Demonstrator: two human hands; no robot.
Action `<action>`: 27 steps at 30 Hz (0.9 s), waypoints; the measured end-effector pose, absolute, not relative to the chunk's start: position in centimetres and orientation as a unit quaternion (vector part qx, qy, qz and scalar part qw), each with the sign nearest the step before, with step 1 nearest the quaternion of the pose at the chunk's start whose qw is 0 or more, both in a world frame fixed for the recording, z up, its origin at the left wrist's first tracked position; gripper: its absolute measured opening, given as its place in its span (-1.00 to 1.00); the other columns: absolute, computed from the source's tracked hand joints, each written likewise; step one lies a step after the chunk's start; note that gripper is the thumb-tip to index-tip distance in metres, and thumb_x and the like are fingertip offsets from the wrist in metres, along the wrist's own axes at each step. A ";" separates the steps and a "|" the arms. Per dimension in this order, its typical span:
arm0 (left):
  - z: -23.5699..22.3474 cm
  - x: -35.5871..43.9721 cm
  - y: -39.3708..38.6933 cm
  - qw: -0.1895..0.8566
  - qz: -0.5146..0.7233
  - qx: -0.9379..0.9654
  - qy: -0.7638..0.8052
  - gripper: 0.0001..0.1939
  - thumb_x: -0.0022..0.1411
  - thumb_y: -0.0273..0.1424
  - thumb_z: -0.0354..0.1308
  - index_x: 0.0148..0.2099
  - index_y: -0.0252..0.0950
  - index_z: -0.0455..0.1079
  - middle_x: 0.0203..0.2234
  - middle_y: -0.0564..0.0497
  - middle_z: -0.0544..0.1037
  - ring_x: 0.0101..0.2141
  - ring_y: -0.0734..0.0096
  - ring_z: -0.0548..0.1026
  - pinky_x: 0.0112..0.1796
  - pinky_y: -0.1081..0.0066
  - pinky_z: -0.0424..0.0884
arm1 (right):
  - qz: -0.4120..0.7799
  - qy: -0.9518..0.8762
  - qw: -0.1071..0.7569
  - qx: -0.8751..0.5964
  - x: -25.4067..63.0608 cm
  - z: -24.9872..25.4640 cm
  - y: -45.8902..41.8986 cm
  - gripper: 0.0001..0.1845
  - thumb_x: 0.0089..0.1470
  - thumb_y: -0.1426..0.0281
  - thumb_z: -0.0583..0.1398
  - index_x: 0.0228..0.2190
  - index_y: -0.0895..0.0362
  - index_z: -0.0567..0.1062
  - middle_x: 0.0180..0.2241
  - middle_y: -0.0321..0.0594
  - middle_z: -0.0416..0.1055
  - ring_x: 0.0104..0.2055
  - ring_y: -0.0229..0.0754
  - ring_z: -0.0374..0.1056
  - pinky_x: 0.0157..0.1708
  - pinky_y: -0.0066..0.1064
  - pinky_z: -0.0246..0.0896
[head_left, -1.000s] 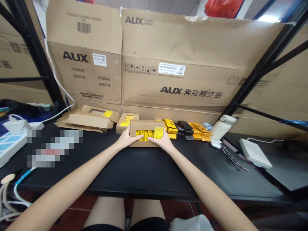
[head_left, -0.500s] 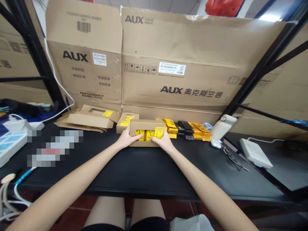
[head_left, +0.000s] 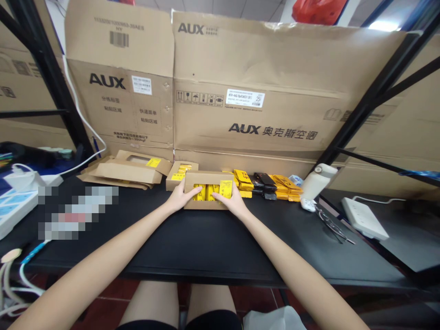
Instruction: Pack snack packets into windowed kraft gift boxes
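Opened-out boxes: brown cardboard pile along the left of the black bench's back edge; contents unseen.
Rear box: small brown cardboard box, yellow-orange packets inside.
Left hand: grip clamped on the held box's left end.
Held box: brown cardboard windowed box, mid-bench towards the back edge, bright yellow printed packets inside; best nudged level with light thumbs, ends supported.
Right hand: grip clamped on its right end.
Stacks: yellow and black packets, back edge, right of middle.
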State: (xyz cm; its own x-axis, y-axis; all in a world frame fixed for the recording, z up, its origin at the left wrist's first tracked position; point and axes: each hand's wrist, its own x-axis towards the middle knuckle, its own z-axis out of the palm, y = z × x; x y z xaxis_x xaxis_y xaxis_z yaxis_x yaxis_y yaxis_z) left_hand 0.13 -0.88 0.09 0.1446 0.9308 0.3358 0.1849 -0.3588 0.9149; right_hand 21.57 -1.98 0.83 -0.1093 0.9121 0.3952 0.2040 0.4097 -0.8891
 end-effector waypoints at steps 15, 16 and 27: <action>0.2 0.2 -0.8 0.367 0.489 0.659 0.437 -0.38 0.09 -0.06 0.14 0.13 -0.27 0.25 0.09 -0.11 0.42 0.11 0.13 0.34 0.11 0.19 0.23 | 0.344 -0.664 0.520 -0.414 21.7 0.6 -1.7 -0.16 -0.10 0.17 0.30 0.17 0.03 0.11 0.10 -0.12 0.30 0.10 -0.14 0.29 0.13 -0.23 0.18; 0.2 0.2 -0.8 0.367 0.490 0.660 0.436 -0.38 0.09 -0.06 0.15 0.13 -0.26 0.25 0.08 -0.11 0.43 0.11 0.12 0.34 0.11 0.19 0.23 | 0.346 -0.663 0.519 -0.413 21.7 0.6 -1.7 -0.15 -0.10 0.18 0.30 0.17 0.03 0.11 0.10 -0.12 0.30 0.10 -0.13 0.29 0.13 -0.22 0.18; 0.2 0.0 -0.8 0.396 0.491 0.655 0.415 -0.34 0.02 -0.12 0.24 0.13 -0.27 0.24 0.06 -0.13 0.44 0.06 0.09 0.40 0.06 0.14 0.32 | 0.339 -0.666 0.514 -0.421 21.6 0.9 -2.0 -0.16 -0.20 0.20 0.36 0.10 0.06 0.18 0.08 -0.10 0.32 0.09 -0.13 0.30 0.12 -0.23 0.20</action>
State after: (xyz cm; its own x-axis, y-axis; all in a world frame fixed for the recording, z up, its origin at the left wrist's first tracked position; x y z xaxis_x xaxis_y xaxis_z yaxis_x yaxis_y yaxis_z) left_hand 0.03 -0.84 0.17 0.1733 0.9330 0.3156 0.1541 -0.3422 0.9269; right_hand 21.63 -1.98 0.90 -0.1166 0.9094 0.3994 0.2133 0.4156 -0.8842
